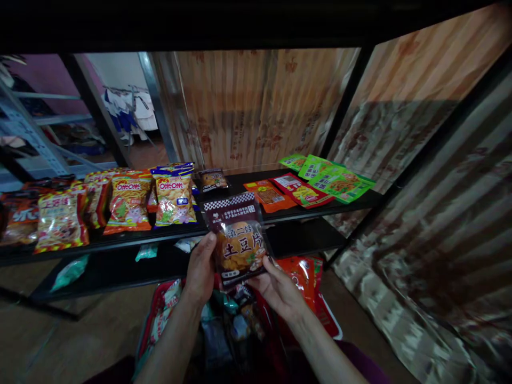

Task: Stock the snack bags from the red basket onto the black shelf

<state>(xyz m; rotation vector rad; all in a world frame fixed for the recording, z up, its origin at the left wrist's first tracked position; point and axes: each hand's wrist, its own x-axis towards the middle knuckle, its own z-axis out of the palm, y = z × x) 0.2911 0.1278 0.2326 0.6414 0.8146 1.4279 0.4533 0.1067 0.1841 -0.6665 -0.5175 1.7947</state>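
Note:
Between my two hands is a dark brown bag of potato chips (240, 234) with a clear window, held upright in front of the shelf's edge. My left hand (202, 266) grips its left side, thumb on the front. At the lower right corner, my right hand (278, 285) pinches the bag with the thumb in front and the fingers behind and below. A similar small brown packet (213, 180) lies on the shelf (240, 180) just behind. Left of the held bag stand orange snack bags (130, 202) and a blue and yellow snack bag (175, 197).
Orange (269, 195), red (303, 190) and green packets (340, 181) lie at the shelf's right. Below my arms are a red basket (156, 306) of snack bags and a red container (334, 320) with orange packets. A lower shelf (120, 274) holds teal packets. Black posts frame the rack.

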